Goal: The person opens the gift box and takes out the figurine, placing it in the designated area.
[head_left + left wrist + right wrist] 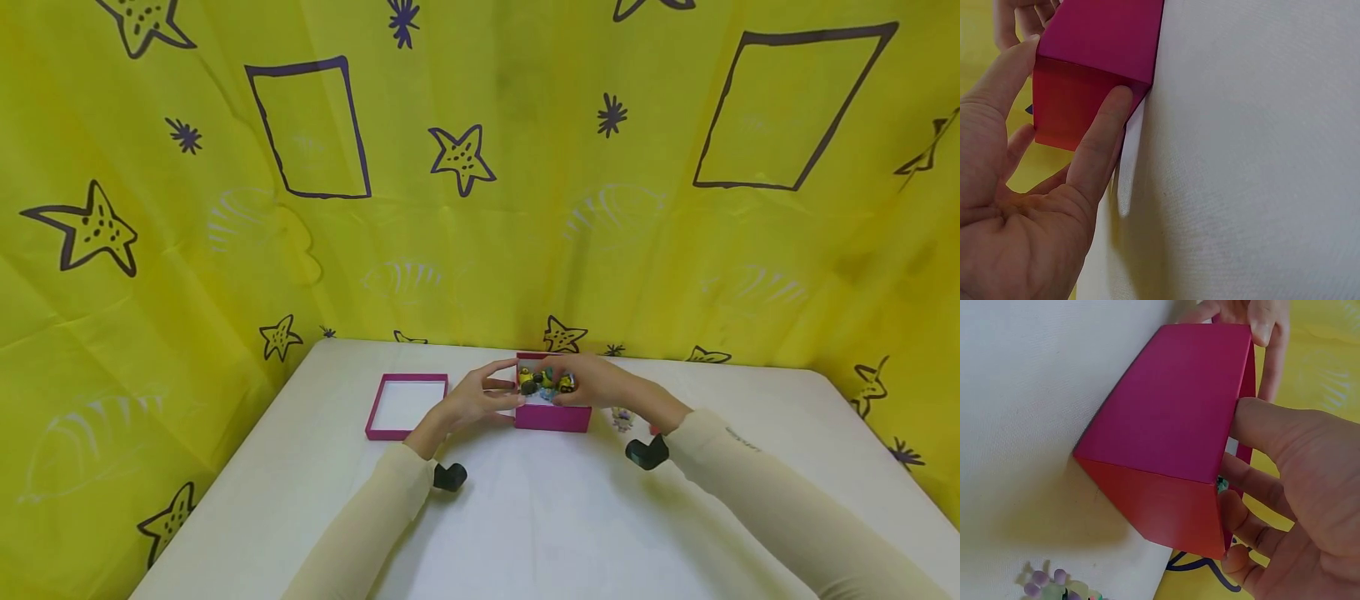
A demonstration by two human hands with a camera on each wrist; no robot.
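A magenta box (552,418), its top uncovered, stands on the white table with several small yellow, dark and teal figures (528,385) inside. My left hand (480,398) holds the box at its left end, thumb at the near upper corner and fingers spread along the red-looking end wall (1072,106). My right hand (592,382) reaches over the right end, thumb and fingers bent into the opening among the figures. In the right wrist view a teal bit (1221,484) shows beside its fingers; I cannot tell whether they grip it.
A shallow magenta lid (408,435), white inside, lies left of the box. Right of the box, under my right wrist, is a small figure (622,418) with purple knobs; a red bit (654,429) is close by. Behind the table (510,533) hangs a yellow patterned curtain (495,275).
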